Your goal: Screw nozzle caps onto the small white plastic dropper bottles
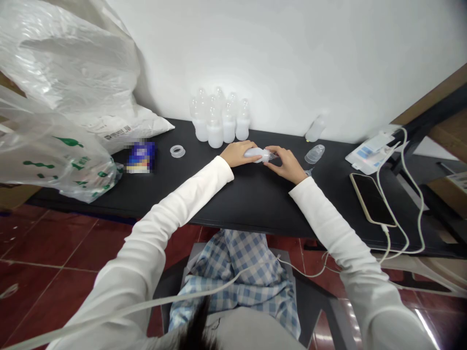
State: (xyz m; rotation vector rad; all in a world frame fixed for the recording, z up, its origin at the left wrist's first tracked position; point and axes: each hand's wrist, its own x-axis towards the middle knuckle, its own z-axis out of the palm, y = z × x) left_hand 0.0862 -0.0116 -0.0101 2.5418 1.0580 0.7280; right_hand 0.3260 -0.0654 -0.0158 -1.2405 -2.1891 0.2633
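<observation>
our left grip (237,153) is closed around the body of a translucent white plastic bottle (257,154), which lies on its side just above the tabletop. our right grip (286,164) is nearly closed, its fingers (277,153) on the clear pointed end (272,156) at the bottle's 3 o'clock side. only the bottle separates the two grips. a hold like this works best with the wrists low and steady and the pressure even, so the pointed end isn't bent (it looks soft, though we can't be sure from here).

on the black tabletop (255,209), with the wall at 12 o'clock, a tight cluster of upright bottles (219,121) stands at 12. a clear cup-shaped cap (314,154) and a tilted bottle (315,129) sit at 2, and a clear ring (177,151) lies at 9. beyond the ring are a blurred blue packet (141,157) and crumpled plastic bags (62,97). further out, a white package (370,153) lies at 3 and a phone (372,199) at 4, with a white cable (403,194) beside it.
</observation>
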